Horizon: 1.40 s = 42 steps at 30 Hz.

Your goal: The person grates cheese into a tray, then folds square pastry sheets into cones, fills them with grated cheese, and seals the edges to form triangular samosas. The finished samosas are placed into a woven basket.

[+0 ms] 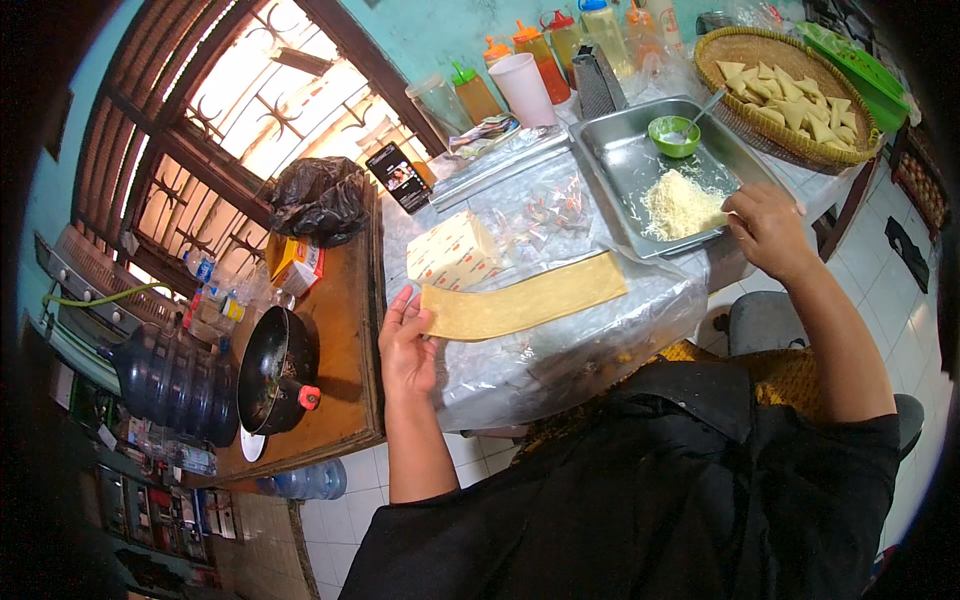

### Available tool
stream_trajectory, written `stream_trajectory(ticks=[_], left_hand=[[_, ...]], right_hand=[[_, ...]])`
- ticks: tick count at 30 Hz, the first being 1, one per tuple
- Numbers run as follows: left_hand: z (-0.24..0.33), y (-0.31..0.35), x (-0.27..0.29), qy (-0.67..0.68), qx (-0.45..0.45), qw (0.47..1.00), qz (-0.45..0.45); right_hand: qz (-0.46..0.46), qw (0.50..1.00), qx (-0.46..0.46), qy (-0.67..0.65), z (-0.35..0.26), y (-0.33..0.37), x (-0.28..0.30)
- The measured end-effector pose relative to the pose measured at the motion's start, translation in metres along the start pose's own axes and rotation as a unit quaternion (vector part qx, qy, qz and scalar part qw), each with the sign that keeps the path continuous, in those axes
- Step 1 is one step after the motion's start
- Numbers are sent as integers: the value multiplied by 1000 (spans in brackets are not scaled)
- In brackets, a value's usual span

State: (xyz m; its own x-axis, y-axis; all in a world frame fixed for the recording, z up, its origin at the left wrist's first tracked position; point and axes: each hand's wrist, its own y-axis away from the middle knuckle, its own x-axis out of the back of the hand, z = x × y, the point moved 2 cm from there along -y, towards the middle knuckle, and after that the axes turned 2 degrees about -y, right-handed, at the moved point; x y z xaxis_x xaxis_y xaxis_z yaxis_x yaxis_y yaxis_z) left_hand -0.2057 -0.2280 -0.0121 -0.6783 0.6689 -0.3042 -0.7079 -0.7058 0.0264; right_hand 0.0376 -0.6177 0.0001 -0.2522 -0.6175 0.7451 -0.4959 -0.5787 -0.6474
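Yellow dough, in one long flat strip (530,298), lies across the plastic-covered table (560,350) before you; whether it is a single sheet or several layers cannot be told. Your left hand (408,345) grasps its left end, thumb on top and fingers behind. Your right hand (770,230) is at the right side of the one metal tray (625,150), fingers bent together beside the pale shreds (675,205) — you cannot tell from here whether they pinch any.

That tray contains one heap of shreds, with loose bits scattered about it, and one green bowl (673,145). The bowl has one spoon (705,110) leaning in it and something whitish inside. To the tray's right stands one round woven basket (800,155), full of folded dough triangles (785,100), overlapping too much for an exact count.

Just behind your strip sits one block in patterned white wrapping (455,250); farther back are one phone (398,178), one pale cup (523,88) and one metal grater (597,80). On the wooden table to your left, one black pan (275,370) holds dark remnants — too dim to identify.
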Motion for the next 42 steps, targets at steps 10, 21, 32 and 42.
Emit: stream_trajectory(ticks=[10,21,32,42], left_hand=[[-19,6,-13,95,-18,995,2],[-13,19,-118,-224,-316,900,-198],[38,33,-195,-192,-471,797,-327],[28,35,-224,-215,-600,693,-338]], right_hand=[[28,993,108,-49,-49,-11,7],[-152,891,-74,-421,-120,-31,-27],[34,647,-223,-729,-144,-62,9],[48,655,-91,-749,-114,-50,31]])
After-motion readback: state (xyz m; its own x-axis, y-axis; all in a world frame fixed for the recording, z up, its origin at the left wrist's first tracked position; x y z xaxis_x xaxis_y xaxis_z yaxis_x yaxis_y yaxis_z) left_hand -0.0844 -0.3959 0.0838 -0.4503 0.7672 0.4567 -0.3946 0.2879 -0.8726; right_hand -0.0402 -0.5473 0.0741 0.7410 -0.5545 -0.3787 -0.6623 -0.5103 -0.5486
